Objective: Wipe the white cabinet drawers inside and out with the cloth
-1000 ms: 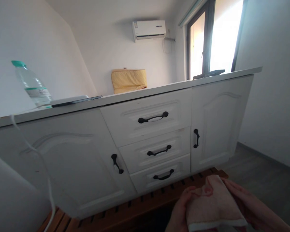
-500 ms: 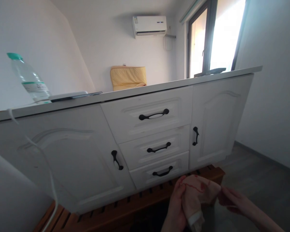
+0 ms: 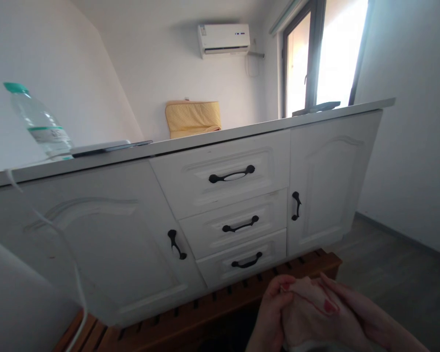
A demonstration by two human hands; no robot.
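At the lower right of the frame: one limp, pale pinkish fabric piece with red markings [image 3: 308, 318], its lower part cut off by the bottom edge. Left hand [image 3: 271, 315]: fingers and thumb pinched on the fabric's upper left edge, presumably to anchor that side. Right hand [image 3: 359, 303]: well apart from the left, fingers laid along the fabric's right side; thumb hidden, so how firmly it closes cannot be told. The two-sided hold seems meant to keep soft cloth spread rather than sagging.

Behind the hands, along the lower middle: one brown slatted wooden bench [image 3: 238, 293], at the foot of a white panelled cabinet [image 3: 91, 239]. Cabinet centre: three drawers with black curved handles [image 3: 241, 227], mounted level, probably for an easy pull.

Upper left, on the cabinet top: one clear plastic bottle with green cap [image 3: 46, 124], upright though slanted by the camera's tilt; beside it, a thin dark slab [image 3: 112, 148], lying flat, presumably for stability. Far left: one white cable [image 3: 79, 283], draped over the front edge, likely slack left to hang.
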